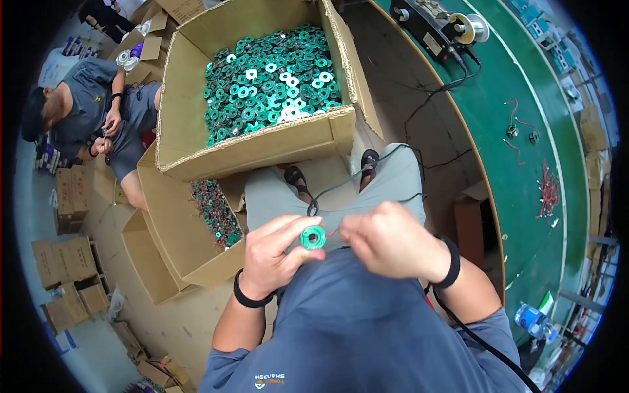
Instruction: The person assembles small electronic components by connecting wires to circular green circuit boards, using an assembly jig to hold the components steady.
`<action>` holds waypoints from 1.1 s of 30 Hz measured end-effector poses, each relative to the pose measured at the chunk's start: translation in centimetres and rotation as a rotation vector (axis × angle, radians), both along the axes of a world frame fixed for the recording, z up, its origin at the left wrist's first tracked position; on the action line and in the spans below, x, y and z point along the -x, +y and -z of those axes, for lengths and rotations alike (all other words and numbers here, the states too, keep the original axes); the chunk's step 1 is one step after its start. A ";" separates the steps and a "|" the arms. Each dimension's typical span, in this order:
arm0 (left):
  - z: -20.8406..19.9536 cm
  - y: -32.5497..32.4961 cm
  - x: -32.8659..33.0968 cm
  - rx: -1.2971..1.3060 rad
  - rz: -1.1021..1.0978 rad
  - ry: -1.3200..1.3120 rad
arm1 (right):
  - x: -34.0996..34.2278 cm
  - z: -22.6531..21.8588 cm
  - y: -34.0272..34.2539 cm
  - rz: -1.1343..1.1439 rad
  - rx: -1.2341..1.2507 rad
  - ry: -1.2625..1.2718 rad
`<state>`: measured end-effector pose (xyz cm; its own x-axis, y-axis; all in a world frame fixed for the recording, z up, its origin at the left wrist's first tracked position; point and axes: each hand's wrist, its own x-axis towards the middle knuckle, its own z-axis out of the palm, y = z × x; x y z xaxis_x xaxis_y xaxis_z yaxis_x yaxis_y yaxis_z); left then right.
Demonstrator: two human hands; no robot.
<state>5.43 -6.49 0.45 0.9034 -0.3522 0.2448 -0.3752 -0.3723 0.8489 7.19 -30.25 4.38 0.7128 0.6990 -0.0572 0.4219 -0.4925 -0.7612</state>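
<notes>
Standing near this person, I worry first about the thin red wire (pixel 331 233): if it is pulled too hard, it could, I think, tear loose from the green ring-shaped part (pixel 313 246). The part is small, so a slip of the left hand (pixel 270 254) might drop it on the lap (pixel 393 196), or into the smaller cardboard box (pixel 171 252) at the left, where it would be hard to find among the many little pieces. Also a dark cord (pixel 342 180) shows just beyond the left fingers, and it could perhaps catch on them.

About the hands: the left one is closed on the green part, thumb and bent fingers at its two sides, with the round opening turned up to view. The right hand (pixel 393 241) is just beside, not touching the part; its fingertips are pinched together on the wire. This hand is a little blurred, so how firm the pinch is, I cannot tell.
</notes>
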 end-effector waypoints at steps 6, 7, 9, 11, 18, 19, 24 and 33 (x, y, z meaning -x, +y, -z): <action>-0.2 0.1 0.0 -0.038 0.001 -0.037 | -0.1 0.1 -0.1 -0.003 -0.033 0.038; -0.1 0.0 -0.1 -0.038 0.000 -0.039 | -0.2 0.5 -0.1 0.065 -0.081 0.024; 0.0 -0.3 -0.2 -0.053 0.033 -0.014 | -0.3 0.5 0.0 0.131 -0.130 0.010; 0.0 -0.2 -0.1 -0.034 0.017 -0.029 | 0.1 -0.4 -0.2 -0.003 -0.127 0.046; 0.2 -0.1 0.1 -0.040 0.027 -0.013 | -0.1 0.3 -0.7 0.004 -0.026 0.038; 0.0 0.0 -0.1 -0.095 0.000 -0.052 | -0.2 0.2 -0.7 0.000 -0.027 0.035; 0.3 -0.2 0.2 -0.019 0.052 -0.011 | 0.1 0.0 -0.6 -0.019 -0.057 0.033; 0.6 -0.3 0.1 -0.053 0.026 0.014 | 0.1 -0.1 -0.4 0.014 -0.107 0.028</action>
